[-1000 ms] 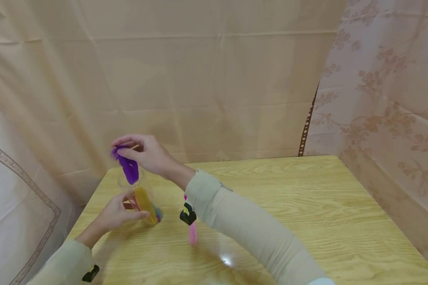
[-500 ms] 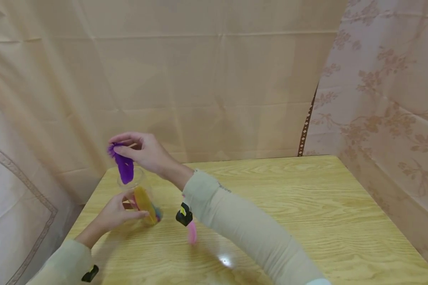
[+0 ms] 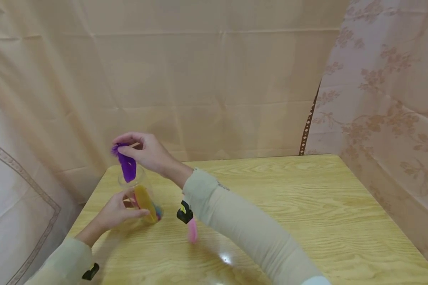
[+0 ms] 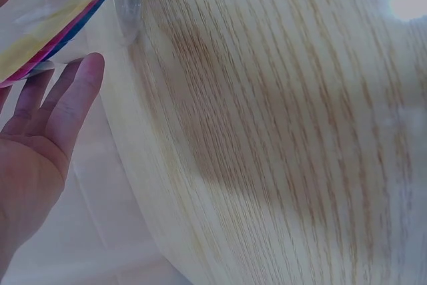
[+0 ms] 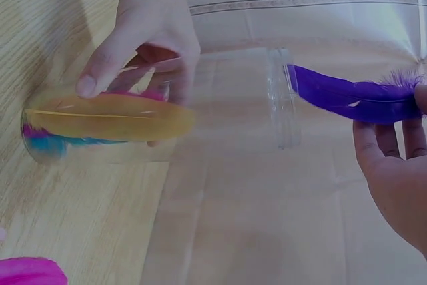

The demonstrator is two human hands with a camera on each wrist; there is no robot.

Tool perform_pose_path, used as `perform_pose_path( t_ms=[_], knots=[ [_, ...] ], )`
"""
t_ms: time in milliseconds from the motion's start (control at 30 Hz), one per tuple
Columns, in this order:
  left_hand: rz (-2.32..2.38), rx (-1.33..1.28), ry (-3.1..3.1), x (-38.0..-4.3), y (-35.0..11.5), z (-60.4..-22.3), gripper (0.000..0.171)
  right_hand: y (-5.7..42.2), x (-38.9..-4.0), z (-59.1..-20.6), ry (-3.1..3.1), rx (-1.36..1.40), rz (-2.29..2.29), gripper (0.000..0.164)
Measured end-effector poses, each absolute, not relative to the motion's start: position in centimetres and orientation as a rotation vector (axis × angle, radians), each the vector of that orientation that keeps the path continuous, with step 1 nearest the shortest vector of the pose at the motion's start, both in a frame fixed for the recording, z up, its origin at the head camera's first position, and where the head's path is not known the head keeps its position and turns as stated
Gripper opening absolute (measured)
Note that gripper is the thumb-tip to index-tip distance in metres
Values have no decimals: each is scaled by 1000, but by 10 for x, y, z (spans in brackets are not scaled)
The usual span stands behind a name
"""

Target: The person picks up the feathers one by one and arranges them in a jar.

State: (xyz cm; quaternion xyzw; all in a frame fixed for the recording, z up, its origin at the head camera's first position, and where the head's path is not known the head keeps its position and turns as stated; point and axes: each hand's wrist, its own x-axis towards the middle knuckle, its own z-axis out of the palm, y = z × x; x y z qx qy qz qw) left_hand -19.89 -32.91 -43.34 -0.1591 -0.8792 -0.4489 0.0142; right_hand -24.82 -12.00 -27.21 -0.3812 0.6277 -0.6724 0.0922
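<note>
My left hand [image 3: 115, 211] holds a clear jar [image 5: 230, 101] around its lower part, fingers and thumb on opposite sides. Inside lie a yellow feather [image 5: 113, 117], a blue feather [image 5: 47, 145] and a magenta one, tips down at the base. Above the jar, my right hand [image 3: 146, 152] pinches a purple feather [image 3: 129, 170] by its fluffy end. The feather's other end points down at the jar's open mouth, right at the rim in the right wrist view. Part of the left hand [image 4: 40, 151] shows under the jar in the left wrist view.
A pink feather [image 3: 192, 230] lies on the wood-grain table [image 3: 289, 198], partly hidden by my right sleeve. In the right wrist view a magenta feather [image 5: 30, 271] shows at the lower left. Beige curtains [image 3: 199, 87] hang behind the table.
The purple feather swung slightly left with my right hand, then back right over the jar's mouth. My left hand and the jar stay in place.
</note>
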Motion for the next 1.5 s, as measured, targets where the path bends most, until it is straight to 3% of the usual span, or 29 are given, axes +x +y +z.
perform_pose_path(
  t_ms=[200, 500, 767, 1033, 1267, 1500],
  knots=[
    [-1402, -496, -2749, -200, -329, -432, 63, -124, -251, -275, 1852, -1092, -2003, 21],
    [-1423, -475, -2757, -199, -329, -434, 54, -127, -256, -280, 1908, -1156, -1995, 20],
    [-1455, -478, -2759, -199, -327, -431, 59, -126, -258, -283, 1958, -1066, -1989, 16],
    [-1461, -471, -2749, -197, -327, -430, 45, -125, -259, -286, 1995, -1048, -1954, 15],
    [-1459, -456, -2771, -200, -329, -432, 55, -127, -258, -288, 2012, -1073, -1908, 16],
    [-1486, -459, -2763, -200, -331, -434, 53, -127, -260, -292, 2006, -1118, -1893, 20]
  ],
)
